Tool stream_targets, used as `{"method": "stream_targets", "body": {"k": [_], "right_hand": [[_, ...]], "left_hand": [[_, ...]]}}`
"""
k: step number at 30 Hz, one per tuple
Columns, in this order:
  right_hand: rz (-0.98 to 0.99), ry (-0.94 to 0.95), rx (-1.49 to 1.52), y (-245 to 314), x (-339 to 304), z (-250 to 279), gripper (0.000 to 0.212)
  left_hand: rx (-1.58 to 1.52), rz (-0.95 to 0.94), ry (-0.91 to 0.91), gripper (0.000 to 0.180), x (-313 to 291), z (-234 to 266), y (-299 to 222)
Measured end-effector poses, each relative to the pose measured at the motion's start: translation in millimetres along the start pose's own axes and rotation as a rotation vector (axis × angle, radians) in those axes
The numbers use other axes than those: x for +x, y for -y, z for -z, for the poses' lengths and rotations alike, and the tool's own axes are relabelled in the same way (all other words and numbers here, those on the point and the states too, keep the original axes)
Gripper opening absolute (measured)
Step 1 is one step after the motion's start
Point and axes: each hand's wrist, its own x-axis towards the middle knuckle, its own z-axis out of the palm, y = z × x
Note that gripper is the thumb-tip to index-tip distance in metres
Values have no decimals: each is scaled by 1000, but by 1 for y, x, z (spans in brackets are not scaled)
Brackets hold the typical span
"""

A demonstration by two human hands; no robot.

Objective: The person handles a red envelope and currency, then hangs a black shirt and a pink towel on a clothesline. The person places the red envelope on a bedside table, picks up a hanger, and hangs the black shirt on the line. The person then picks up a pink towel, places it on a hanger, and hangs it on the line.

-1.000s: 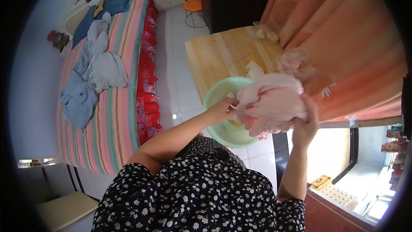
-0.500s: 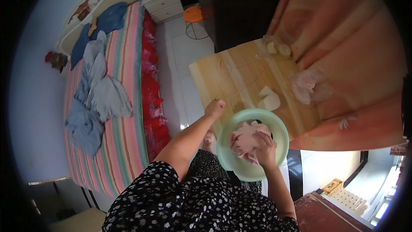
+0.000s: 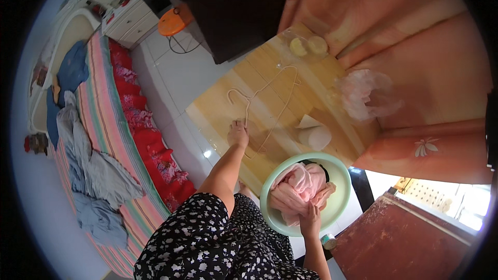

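Observation:
A pale wire clothes hanger (image 3: 281, 109) lies on the wooden table, its hook towards the left side. My left hand (image 3: 238, 134) rests over one arm of it, fingers closed around the wire. To the right of that, a pale green basin (image 3: 340, 202) stands at the table's near edge, holding a crumpled pink cloth garment (image 3: 296, 189) and something dark at its far side. My right hand (image 3: 310, 223) reaches over the basin's near rim, its fingers pinching the lower part of the pink garment.
The wooden table (image 3: 218, 109) also carries a white paper roll (image 3: 315, 137), a clear plastic bag (image 3: 363, 93) and a bag with yellowish round pieces (image 3: 308, 46). An orange curtain (image 3: 404, 46) hangs along the right. A striped bed (image 3: 111, 109) and an orange stool (image 3: 174, 22) stand left.
My left hand has shifted along the hanger, which is turned on the table. My right hand has moved from the garment's top to its near side. The view has swung right.

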Motion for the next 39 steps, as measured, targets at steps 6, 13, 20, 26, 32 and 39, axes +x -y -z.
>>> {"method": "stream_targets", "body": {"k": [6, 13, 20, 26, 32, 39], "right_hand": [[13, 16, 8, -7, 3, -6, 53], [3, 176, 175, -30, -4, -4, 48], [182, 216, 238, -42, -22, 23, 46], [440, 208, 401, -32, -48, 90, 47], [194, 148, 1023, 22, -67, 215, 40], [345, 138, 1494, 98, -139, 342, 33]], "left_hand": [[-389, 218, -14, 24, -5, 1, -1], [-1123, 154, 275, 27, -102, 69, 2], [-1142, -122, -47, 20, -269, 182, 18], [-1208, -400, -218, 25, -371, 295, -50], [-1706, -228, 200, 21, -402, 330, -92], [-1305, -501, 551, 31, -423, 350, -132]]}}
